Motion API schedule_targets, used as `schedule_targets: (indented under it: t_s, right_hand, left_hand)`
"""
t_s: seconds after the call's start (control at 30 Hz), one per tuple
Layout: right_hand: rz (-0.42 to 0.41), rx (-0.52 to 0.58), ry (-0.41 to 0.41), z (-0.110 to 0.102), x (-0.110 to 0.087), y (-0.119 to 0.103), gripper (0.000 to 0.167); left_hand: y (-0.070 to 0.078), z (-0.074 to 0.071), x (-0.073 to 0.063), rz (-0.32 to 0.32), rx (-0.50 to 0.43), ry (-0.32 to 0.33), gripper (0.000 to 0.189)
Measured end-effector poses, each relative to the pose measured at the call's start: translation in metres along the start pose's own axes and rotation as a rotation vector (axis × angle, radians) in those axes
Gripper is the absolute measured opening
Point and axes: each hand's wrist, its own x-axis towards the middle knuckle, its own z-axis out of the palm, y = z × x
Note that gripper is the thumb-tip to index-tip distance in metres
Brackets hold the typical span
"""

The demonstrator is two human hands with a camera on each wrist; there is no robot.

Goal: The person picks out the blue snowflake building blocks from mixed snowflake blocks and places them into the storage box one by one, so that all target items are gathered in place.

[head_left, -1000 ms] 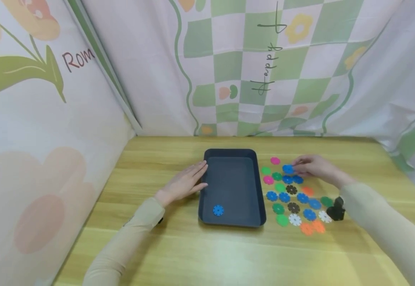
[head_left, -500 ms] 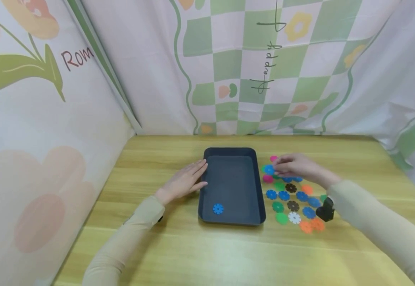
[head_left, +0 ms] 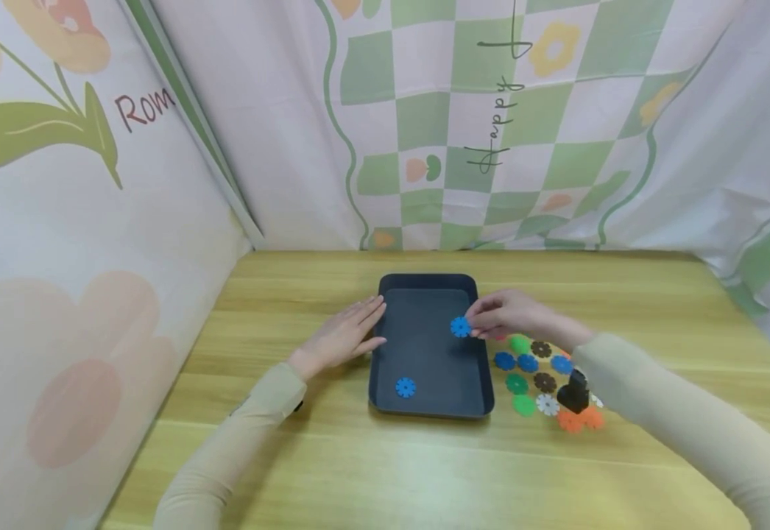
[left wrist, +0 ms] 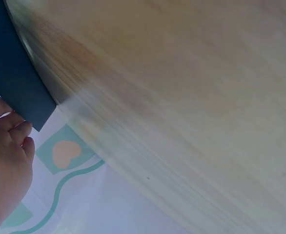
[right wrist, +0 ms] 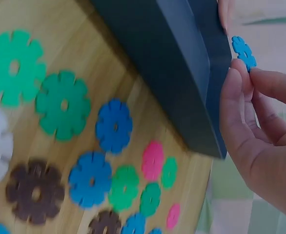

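A dark grey rectangular tray (head_left: 428, 412) stands on the wooden table, with one blue notched plastic disc (head_left: 405, 388) lying flat near its front left corner. Between thumb and fingertips my right hand (head_left: 511, 315) pinches a second blue disc (head_left: 461, 327) over the tray's right side. The right wrist view shows this pinched disc (right wrist: 244, 52) tilted, above the rim. My left hand (head_left: 345, 335) rests on the tray's left rim, fingers stretched out and together. In the left wrist view the left hand (left wrist: 11, 156) shows beside the tray's dark wall (left wrist: 21, 68).
Right of the tray lie several loose notched discs: blue (head_left: 528, 364), green (head_left: 517, 383), brown (head_left: 545, 383), white (head_left: 548, 404) and orange (head_left: 570, 420). Pink discs (right wrist: 153, 160) lie near the tray wall. A printed curtain (head_left: 491, 132) hangs behind the table.
My right hand has carried the blue disc leftward from above the loose discs to over the tray. The left hand and the tray have stayed in place.
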Motion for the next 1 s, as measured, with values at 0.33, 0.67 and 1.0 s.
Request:
schedule_targets:
  t_s: [0.33,0.67,1.0]
  right_hand:
    - [-0.014,0.049,-0.040,0.033,0.028,-0.006,0.028]
    - [-0.001,0.060,-0.090,0.059,0.040,-0.012,0.023]
    - [0.089,0.024,-0.045,0.080,0.045,-0.018,0.019]
  left_hand:
    - [0.001,0.002,0.000,-0.011,-0.010,-0.006,0.070]
    - [0.000,0.001,-0.001,-0.010,-0.018,0.020,0.070]
    - [0.000,0.002,0.000,-0.010,-0.018,0.016,0.069]
